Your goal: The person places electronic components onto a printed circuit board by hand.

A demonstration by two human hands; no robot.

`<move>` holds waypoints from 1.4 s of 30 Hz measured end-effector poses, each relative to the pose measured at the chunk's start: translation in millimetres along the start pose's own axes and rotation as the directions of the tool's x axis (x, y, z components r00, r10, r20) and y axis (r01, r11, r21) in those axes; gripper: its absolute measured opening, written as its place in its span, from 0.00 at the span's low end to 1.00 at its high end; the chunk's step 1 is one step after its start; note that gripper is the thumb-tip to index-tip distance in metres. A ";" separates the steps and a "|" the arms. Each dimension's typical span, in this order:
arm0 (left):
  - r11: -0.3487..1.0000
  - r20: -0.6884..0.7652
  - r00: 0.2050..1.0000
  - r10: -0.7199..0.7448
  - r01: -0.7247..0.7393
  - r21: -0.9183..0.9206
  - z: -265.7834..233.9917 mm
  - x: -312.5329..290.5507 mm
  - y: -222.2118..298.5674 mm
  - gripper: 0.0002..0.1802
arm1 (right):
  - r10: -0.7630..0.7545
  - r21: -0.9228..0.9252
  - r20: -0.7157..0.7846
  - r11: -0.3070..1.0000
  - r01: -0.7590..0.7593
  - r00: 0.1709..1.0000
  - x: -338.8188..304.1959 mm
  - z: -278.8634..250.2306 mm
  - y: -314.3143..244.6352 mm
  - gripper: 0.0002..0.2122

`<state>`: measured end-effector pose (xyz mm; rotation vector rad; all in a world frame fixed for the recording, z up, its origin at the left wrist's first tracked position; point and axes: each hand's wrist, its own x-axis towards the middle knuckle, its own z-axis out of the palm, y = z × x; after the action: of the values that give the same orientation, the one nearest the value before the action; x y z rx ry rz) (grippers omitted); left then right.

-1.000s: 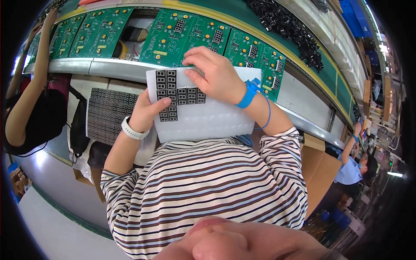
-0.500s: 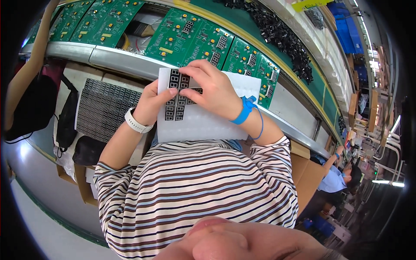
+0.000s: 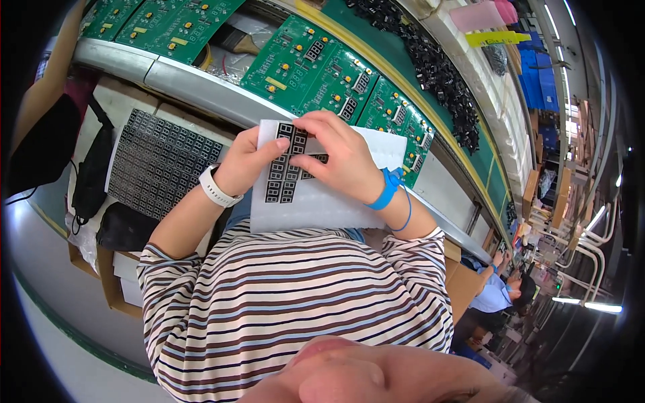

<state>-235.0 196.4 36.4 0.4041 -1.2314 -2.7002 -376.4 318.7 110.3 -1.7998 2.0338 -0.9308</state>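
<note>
A white foam sheet lies over my lap, with black seven-segment displays set in two upright columns and a short sideways group. My left hand, with a white watch band on its wrist, grips the sheet's left edge; its thumb rests on the upper left column and its other fingers are mostly hidden. From the right comes my right hand, wearing a blue wrist strap. Its index finger and thumb are closed about the ends of a display in the second column, partly covering the sideways group.
Green circuit boards line the metal-edged bench ahead. A brush sits between boards. Loose black parts heap beyond. At left lies a sheet of many displays. Another person's arm shows far left; a co-worker is far right.
The whole view has shifted, so bench and hands appear lower and farther right. My left thumb has slid slightly up the left column. My right hand keeps nearly the same pose.
</note>
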 end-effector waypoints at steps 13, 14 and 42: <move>0.923 -0.011 0.984 -0.178 0.163 -0.348 12.4 0.6 8.1 0.14 | -0.041 -0.132 -0.022 0.991 0.037 0.999 -4.5 1.1 -8.8 0.27; 0.937 -0.014 0.989 -0.148 0.136 -0.323 13.9 0.6 8.2 0.14 | -0.023 -0.118 -0.028 0.993 0.020 0.999 -5.4 0.7 -8.3 0.28; 0.224 0.175 0.815 0.553 -0.347 0.911 -8.4 6.4 18.3 0.21 | 0.219 -0.201 0.028 0.957 -0.209 0.975 68.2 1.9 63.5 0.18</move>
<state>-238.2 176.8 43.8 0.2945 -2.2681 -1.1751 -438.3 254.1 83.9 -1.6322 2.3022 -0.6355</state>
